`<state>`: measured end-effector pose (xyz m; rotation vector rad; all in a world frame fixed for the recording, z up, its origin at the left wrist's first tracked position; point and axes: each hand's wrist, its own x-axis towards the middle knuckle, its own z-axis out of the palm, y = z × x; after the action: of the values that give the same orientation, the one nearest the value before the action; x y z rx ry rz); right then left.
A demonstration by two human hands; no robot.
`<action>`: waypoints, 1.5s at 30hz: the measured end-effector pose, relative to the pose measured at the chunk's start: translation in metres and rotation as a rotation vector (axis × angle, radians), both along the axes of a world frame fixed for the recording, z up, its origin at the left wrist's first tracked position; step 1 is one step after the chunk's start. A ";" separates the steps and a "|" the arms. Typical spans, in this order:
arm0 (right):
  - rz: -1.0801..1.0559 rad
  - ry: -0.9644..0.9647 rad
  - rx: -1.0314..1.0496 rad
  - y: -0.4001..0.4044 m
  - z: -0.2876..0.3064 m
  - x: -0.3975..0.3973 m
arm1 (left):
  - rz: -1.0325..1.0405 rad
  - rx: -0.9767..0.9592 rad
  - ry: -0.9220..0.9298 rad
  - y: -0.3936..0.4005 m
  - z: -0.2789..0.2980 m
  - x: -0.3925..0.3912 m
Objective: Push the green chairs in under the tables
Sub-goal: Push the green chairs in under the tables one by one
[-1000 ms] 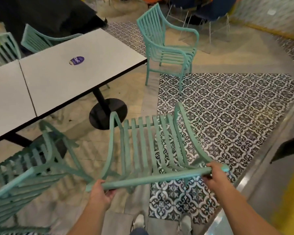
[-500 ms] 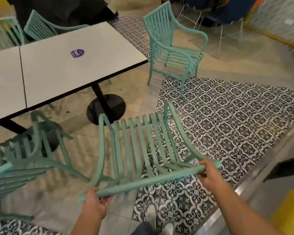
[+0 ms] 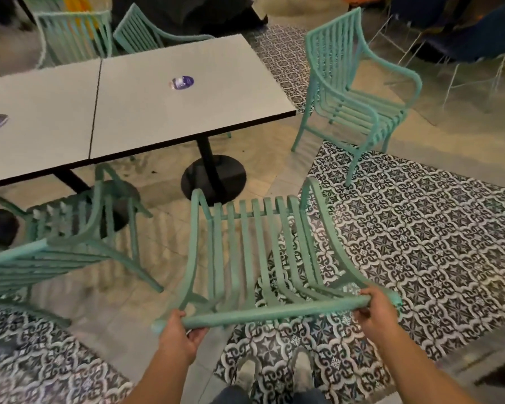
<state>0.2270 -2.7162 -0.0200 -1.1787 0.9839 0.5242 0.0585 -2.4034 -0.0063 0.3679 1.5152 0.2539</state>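
The green chair (image 3: 254, 258) that the person works on is in the lower centre of the frame, with its slatted seat pointing toward the table (image 3: 169, 112). The left hand (image 3: 181, 335) grips the left end of the top rail of the backrest, fingers curled around it, and the right hand (image 3: 375, 313) grips the right end in the same way. Compared with one second ago, the chair has turned a little and come nearer to the table: its front edge is now just beside the black round base (image 3: 213, 179), where before it was more apart from it. The table edge also fills more of the upper frame. This suggests the push is in progress, but the seat is not yet under the table top, so this chair probably still needs to go forward.

A second green chair (image 3: 64, 243) at the lower left is partly under the neighbouring table (image 3: 35, 118). A third chair (image 3: 359, 94) at the upper right stands well apart from the table and is not pushed in. Two more chair backs (image 3: 99, 33) show behind the tables at the upper left.

The legs of the held chair are mostly hidden under its seat. The chair at the lower left is blurred and cut off by the frame edge, and the person's shoes at the bottom are hard to make out.
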 end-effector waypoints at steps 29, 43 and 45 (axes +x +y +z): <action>0.952 -0.808 -0.909 -0.032 0.035 0.072 | -0.934 1.172 0.632 -0.015 -0.007 -0.037; 1.795 -1.173 -1.270 -0.031 -0.004 0.097 | -1.775 1.843 0.354 -0.009 -0.036 -0.013; 1.808 -1.168 -1.269 -0.023 -0.004 0.101 | -1.773 1.866 0.348 -0.001 -0.035 -0.009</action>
<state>0.3283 -2.7394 -0.0243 -2.8436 -1.3065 0.3187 0.0494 -2.4041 -0.0412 3.0059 0.2605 0.0547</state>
